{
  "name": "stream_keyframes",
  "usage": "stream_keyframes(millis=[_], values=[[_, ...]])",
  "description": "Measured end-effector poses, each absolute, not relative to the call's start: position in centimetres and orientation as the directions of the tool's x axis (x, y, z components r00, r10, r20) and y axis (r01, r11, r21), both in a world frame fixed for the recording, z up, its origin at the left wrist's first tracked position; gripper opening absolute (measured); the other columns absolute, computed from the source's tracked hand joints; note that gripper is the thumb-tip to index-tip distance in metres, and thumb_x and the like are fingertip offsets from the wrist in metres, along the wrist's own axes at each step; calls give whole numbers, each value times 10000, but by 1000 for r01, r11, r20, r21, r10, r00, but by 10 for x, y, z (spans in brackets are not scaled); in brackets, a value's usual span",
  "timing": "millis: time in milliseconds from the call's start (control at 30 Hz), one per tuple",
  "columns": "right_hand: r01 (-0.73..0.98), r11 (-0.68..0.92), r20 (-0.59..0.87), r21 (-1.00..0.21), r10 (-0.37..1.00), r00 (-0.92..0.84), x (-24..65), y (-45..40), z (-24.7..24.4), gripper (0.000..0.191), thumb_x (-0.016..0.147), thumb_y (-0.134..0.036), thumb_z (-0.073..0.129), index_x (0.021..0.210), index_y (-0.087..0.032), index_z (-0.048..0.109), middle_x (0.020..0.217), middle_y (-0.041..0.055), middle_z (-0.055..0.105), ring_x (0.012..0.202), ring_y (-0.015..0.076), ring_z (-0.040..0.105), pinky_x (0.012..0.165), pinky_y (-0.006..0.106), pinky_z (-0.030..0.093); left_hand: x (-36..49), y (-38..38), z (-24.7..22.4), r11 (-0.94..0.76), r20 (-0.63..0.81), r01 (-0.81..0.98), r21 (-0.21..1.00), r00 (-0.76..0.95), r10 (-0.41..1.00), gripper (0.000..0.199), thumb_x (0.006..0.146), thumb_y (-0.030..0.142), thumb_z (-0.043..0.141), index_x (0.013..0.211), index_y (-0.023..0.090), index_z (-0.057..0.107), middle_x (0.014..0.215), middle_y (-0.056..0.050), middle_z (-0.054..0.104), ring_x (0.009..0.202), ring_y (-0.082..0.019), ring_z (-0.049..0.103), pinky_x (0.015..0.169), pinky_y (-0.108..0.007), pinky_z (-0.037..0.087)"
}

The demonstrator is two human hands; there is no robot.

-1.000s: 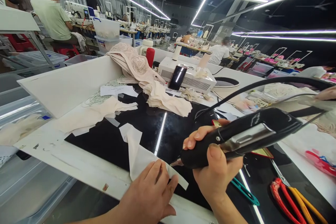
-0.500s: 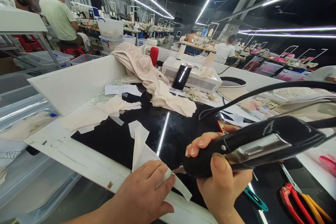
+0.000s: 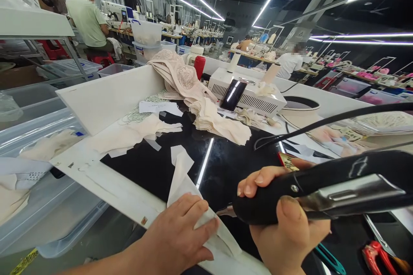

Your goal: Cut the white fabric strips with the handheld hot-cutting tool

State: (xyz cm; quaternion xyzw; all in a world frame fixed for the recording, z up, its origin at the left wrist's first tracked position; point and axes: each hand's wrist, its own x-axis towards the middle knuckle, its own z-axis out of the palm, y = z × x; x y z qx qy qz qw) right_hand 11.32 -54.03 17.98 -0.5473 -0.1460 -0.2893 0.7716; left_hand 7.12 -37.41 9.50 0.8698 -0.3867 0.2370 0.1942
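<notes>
scissors [image 3: 371, 249] near right hand [image 3: 292, 236], cable [image 3: 355, 112] beyond, phone [image 3: 234, 95] by white box [image 3: 264, 99]

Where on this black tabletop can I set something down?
One patch of black tabletop lies bare between the fabric stack, the right hand and the strip under the left hand; another between that strip and the pale pieces further left. It's crowded around the phone at the back and by the scissors.

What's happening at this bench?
A person's right hand grips a black handheld tool, its metal tip at the edge of a pale fabric piece; contact is hard to tell. The left hand rests on that piece, over the black work surface. A fabric stack lies farther back, before an upright phone.
</notes>
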Motion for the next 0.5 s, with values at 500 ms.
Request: stream_keyframes(millis=[500], values=[[610,248,555,-753,-260,790,122,-531,176,397,903,-335,784,1226,-260,566,795,-46,660,568,148,618,508,286,574,76,-376,88,-633,617,-762,139,567,-546,927,461,566,1065,1206,195,656,1100,-111,620,1009,-284,647,886,-409,631]])
